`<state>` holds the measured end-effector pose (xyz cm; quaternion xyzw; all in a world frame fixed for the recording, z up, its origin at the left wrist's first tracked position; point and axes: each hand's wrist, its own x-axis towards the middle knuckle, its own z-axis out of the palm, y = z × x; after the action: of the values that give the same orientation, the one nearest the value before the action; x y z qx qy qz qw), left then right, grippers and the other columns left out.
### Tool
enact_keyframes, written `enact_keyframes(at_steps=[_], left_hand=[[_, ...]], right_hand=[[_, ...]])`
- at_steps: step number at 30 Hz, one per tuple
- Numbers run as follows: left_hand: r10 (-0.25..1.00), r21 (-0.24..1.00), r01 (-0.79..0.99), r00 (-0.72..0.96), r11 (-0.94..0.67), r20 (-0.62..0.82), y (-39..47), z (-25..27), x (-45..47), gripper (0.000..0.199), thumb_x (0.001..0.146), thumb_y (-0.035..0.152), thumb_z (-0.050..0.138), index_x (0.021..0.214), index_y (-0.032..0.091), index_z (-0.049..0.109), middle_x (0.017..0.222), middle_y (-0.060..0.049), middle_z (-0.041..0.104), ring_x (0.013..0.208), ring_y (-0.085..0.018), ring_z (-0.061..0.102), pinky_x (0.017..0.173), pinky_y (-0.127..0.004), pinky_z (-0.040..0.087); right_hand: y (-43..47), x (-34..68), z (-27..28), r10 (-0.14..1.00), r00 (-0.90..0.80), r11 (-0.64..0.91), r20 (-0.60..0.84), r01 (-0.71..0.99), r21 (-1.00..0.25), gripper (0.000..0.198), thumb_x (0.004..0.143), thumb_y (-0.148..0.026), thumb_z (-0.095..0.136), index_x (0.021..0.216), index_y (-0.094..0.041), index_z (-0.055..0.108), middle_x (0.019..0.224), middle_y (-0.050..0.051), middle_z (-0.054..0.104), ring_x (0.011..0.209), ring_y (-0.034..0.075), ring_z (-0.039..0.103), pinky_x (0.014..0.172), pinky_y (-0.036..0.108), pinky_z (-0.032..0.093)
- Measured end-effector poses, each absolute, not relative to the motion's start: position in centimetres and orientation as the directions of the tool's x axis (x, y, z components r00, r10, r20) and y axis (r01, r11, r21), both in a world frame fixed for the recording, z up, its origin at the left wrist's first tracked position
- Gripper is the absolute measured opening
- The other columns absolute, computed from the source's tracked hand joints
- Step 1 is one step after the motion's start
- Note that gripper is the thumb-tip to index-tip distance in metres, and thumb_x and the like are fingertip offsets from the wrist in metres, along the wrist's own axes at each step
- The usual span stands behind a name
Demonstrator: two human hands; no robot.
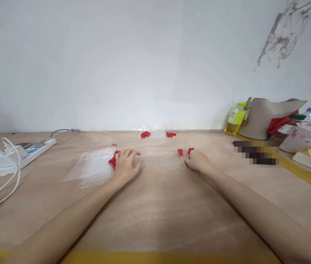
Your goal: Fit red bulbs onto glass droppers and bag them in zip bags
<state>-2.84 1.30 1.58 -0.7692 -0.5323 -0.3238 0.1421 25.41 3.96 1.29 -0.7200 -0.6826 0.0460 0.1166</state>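
Observation:
A row of thin clear dropper tubes (pixel 161 161) lies side by side on the table between my hands. My left hand (pixel 126 163) rests over the row's left end, fingers apart, beside a heap of red rubber bulbs (pixel 113 160). At the right end my right hand (pixel 198 160) is closed, its fingertips against the tubes; what they pinch is hidden. Just left of it, a red bulb (pixel 180 151) sits at the top of the tubes. More red bulbs (pixel 191 150) show behind the right fingers.
Clear zip bags (pixel 95 167) lie at left, near a power strip (pixel 26 157) with white cables. Along the wall are two small piles of red bulbs (pixel 145 134) on clear plastic. A yellow bottle (pixel 235 119), a grey bag (pixel 265 117) and a tub (pixel 301 137) stand at right.

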Motion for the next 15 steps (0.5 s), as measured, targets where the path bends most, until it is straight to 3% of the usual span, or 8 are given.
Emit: enact_keyframes(at_steps=[4, 9, 12, 15], left_hand=[[0.780, 0.189, 0.963, 0.034, -0.194, 0.624, 3.2, 3.5, -5.2, 0.015, 0.075, 0.032, 0.052, 0.077, 0.022, 0.063, 0.092, -0.006, 0.058, 0.095, -0.027, 0.047, 0.080, -0.042, 0.030], [0.866, 0.233, 0.972, -0.097, -0.022, 0.490, 5.3, 4.7, -8.7, 0.020, 0.072, 0.039, 0.052, 0.074, 0.022, 0.063, 0.095, -0.007, 0.058, 0.098, -0.030, 0.048, 0.080, -0.046, 0.033], [0.917, 0.182, 0.979, 0.010, -0.090, 0.399, 6.5, 5.3, -9.8, 0.023, 0.072, 0.040, 0.052, 0.076, 0.020, 0.062, 0.093, -0.007, 0.059, 0.093, -0.028, 0.052, 0.077, -0.040, 0.038], [0.915, 0.078, 0.947, 0.278, -0.312, 0.292, 7.9, 5.9, -9.8, 0.024, 0.076, 0.034, 0.047, 0.084, 0.018, 0.062, 0.093, -0.007, 0.059, 0.090, -0.023, 0.054, 0.077, -0.031, 0.040]], right_hand=[[4.1, 25.0, 1.1, 0.993, 0.071, -0.048, 0.097, 0.973, -0.225, 0.031, 0.079, -0.035, 0.041, 0.082, -0.012, 0.062, 0.084, 0.016, 0.063, 0.077, 0.027, 0.060, 0.061, 0.032, 0.041], [4.2, 25.3, 1.3, 0.991, 0.088, -0.057, 0.106, 0.963, -0.262, 0.041, 0.085, -0.040, 0.030, 0.084, -0.011, 0.060, 0.085, 0.018, 0.063, 0.078, 0.027, 0.060, 0.061, 0.033, 0.040], [4.0, 25.1, 1.5, 0.982, 0.079, -0.013, 0.173, 0.935, -0.355, 0.037, 0.085, -0.038, 0.030, 0.090, -0.010, 0.054, 0.082, 0.017, 0.062, 0.072, 0.024, 0.058, 0.058, 0.029, 0.038], [3.3, 24.1, 1.1, 0.950, -0.064, 0.194, 0.306, 0.888, -0.416, 0.026, 0.087, -0.031, 0.031, 0.093, -0.013, 0.049, 0.078, 0.012, 0.061, 0.067, 0.018, 0.056, 0.058, 0.027, 0.038]])
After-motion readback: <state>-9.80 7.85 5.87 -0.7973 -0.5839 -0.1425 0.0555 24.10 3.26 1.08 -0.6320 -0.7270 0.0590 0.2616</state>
